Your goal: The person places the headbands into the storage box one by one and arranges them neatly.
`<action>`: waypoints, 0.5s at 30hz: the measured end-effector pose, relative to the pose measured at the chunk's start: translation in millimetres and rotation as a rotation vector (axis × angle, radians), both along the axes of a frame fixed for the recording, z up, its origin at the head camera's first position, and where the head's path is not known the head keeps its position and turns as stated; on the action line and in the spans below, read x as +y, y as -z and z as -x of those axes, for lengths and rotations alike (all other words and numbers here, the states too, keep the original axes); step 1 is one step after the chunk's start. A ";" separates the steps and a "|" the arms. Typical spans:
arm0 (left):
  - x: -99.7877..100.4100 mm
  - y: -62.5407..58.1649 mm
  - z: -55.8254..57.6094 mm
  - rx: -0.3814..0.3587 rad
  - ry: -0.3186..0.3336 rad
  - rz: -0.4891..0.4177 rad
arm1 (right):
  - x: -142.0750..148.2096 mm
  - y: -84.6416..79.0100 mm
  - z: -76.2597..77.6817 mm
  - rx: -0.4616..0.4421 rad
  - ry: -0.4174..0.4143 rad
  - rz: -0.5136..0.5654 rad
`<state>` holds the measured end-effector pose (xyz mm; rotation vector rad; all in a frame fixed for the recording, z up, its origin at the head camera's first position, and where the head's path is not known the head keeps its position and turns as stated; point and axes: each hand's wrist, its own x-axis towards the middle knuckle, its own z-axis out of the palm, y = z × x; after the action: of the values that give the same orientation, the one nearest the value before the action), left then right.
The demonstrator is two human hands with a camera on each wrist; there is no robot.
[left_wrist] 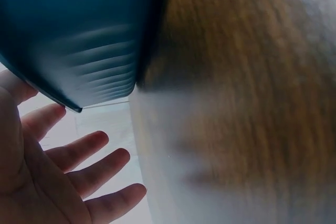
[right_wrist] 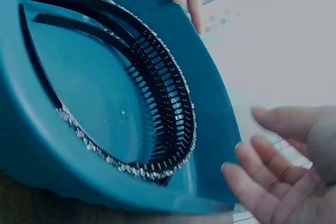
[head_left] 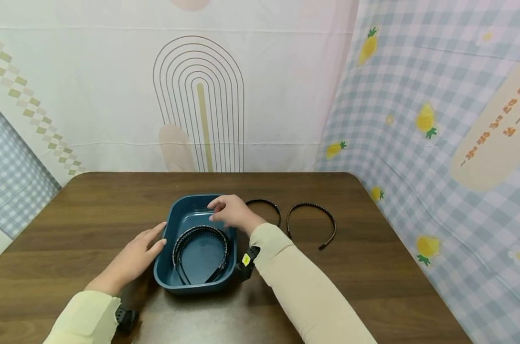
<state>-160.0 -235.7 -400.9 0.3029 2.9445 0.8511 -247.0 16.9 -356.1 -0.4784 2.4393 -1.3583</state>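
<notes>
A blue plastic basin (head_left: 157,267) stands on the table with several black toothed headbands (head_left: 176,253) stacked inside; the right wrist view shows their comb teeth and glittery trim. My left hand (head_left: 132,260) rests its fingertips against the basin's left rim, fingers spread, as the left wrist view also shows. Above the far right part of the basin is my right hand (head_left: 234,213), its fingers loosely bent and nothing between them. In the right wrist view, that hand (right_wrist: 283,166) hangs apart from the headbands.
Right of the basin, two more headbands lie on the brown wooden table (head_left: 371,282): one (head_left: 270,204) partly hidden by my right hand, another (head_left: 312,205) farther right. A patterned cloth (head_left: 281,95) hangs behind the table's far edge and along its right side.
</notes>
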 end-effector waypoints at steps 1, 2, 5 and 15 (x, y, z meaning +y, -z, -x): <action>-0.3 -0.4 0.2 -0.003 0.000 -0.008 | 1.9 0.1 0.6 0.000 -0.001 0.027; -0.4 -0.8 0.3 -0.007 0.000 -0.014 | 3.8 0.1 1.1 -0.006 0.001 0.056; -0.8 -1.3 0.4 -0.017 -0.004 -0.032 | 9.9 0.5 2.2 -0.018 0.021 0.125; -0.3 1.1 0.3 -0.018 -0.014 -0.099 | 31.6 1.1 3.1 0.042 0.071 0.225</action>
<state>-160.3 -236.0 -402.1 0.2783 2.8964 0.9983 -250.1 48.5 -357.2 -0.4808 2.3686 -1.6788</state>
